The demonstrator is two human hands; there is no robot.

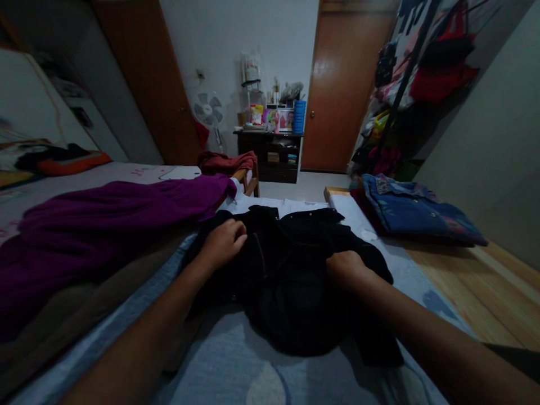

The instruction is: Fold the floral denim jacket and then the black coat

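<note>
A black garment (295, 298) with a collar and small metal buttons lies spread and rumpled on the light blue patterned bed sheet (223, 360). On its upper left part, near the shoulder, my left hand (225, 242) is closed with the fingers curled on the dark cloth. My right hand (346, 269) is also closed, gripping the cloth on the garment's right side. One sleeve runs down at the lower right, below my right forearm.
Folded denim clothing (413, 208) sits on a wooden surface (476, 281) at the right. A purple cloth (113, 219) drapes along the left. Further back are a reddish cloth (225, 163), a fan (208, 109), a dark cabinet (248, 152) and hanging bags (442, 67).
</note>
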